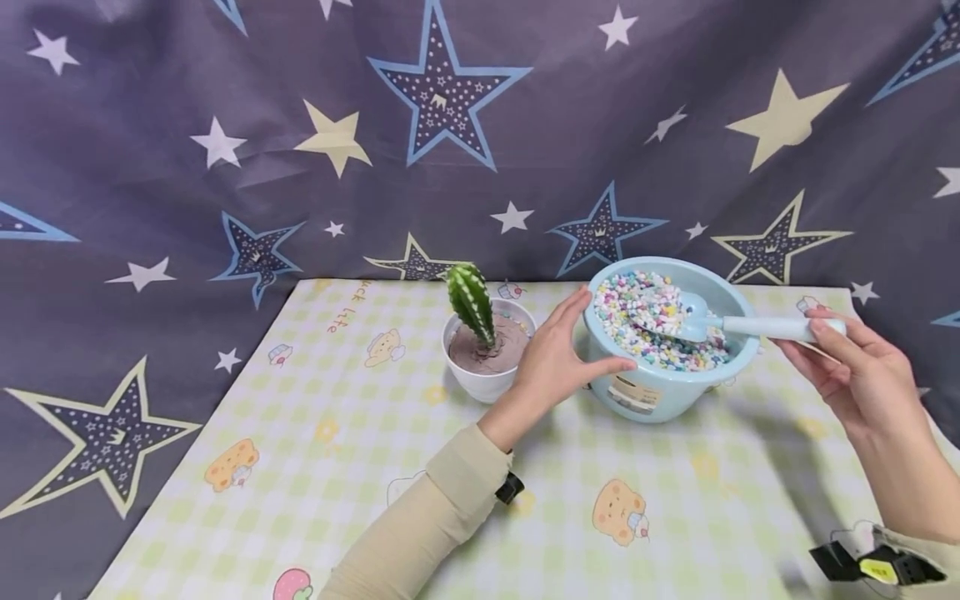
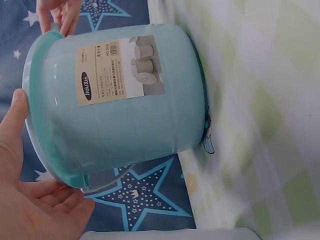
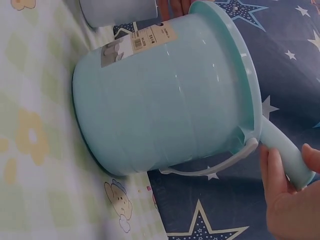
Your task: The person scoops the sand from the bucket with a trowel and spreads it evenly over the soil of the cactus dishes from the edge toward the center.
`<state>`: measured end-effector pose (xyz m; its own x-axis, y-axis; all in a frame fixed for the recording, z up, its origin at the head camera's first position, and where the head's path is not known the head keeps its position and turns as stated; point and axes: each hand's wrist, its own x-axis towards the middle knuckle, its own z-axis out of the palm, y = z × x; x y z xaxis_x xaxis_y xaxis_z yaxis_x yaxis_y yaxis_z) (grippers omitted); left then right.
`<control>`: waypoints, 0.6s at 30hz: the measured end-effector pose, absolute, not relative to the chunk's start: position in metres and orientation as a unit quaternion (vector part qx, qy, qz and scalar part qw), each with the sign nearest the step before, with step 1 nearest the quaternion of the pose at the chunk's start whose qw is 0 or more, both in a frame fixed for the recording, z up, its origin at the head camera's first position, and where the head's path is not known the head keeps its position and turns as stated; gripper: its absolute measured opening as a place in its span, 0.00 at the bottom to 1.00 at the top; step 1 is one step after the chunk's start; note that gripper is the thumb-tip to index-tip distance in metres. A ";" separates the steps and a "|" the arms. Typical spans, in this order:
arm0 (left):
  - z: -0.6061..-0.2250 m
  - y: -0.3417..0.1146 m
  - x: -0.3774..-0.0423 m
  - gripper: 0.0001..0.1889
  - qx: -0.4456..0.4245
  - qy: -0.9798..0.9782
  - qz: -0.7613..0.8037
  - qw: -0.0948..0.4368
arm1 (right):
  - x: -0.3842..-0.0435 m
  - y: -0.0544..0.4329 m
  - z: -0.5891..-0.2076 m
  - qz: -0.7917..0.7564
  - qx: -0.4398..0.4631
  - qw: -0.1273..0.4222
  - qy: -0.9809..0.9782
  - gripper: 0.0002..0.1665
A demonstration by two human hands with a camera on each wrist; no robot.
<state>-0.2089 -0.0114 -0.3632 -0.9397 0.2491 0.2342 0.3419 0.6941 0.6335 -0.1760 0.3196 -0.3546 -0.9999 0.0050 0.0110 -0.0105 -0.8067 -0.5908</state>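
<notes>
A round light-blue plastic bucket point(image 1: 684, 393) stands upright on the counter point(image 1: 360, 508), holding small multicoloured pellets point(image 1: 693, 358); a loaded pale-blue plastic scoop point(image 1: 738, 325) crosses its rim at three o'clock.

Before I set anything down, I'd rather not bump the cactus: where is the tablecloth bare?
The widest bare patch of checked tablecloth lies left of the potted cactus; a smaller one, in front of the blue bucket, between left sleeve and right hand. It's crowded between cactus and bucket, at the left hand, and right of the bucket, around the scoop.
</notes>
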 end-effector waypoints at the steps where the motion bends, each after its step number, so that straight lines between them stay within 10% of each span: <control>1: -0.363 -0.012 -0.208 0.57 -0.163 -0.917 -0.359 0.062 | -0.176 0.319 -0.356 0.950 0.004 0.003 -0.311 0.18; 18: -0.356 -0.021 -0.187 0.45 -0.197 -0.897 -0.394 0.038 | -0.175 0.314 -0.356 0.952 0.009 0.016 -0.306 0.17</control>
<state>-0.1874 -0.0214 -0.3565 -0.9193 0.3241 0.2234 0.3838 0.6123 0.6912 -0.1752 0.3137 -0.3558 -0.9993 0.0257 0.0271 -0.0366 -0.8122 -0.5823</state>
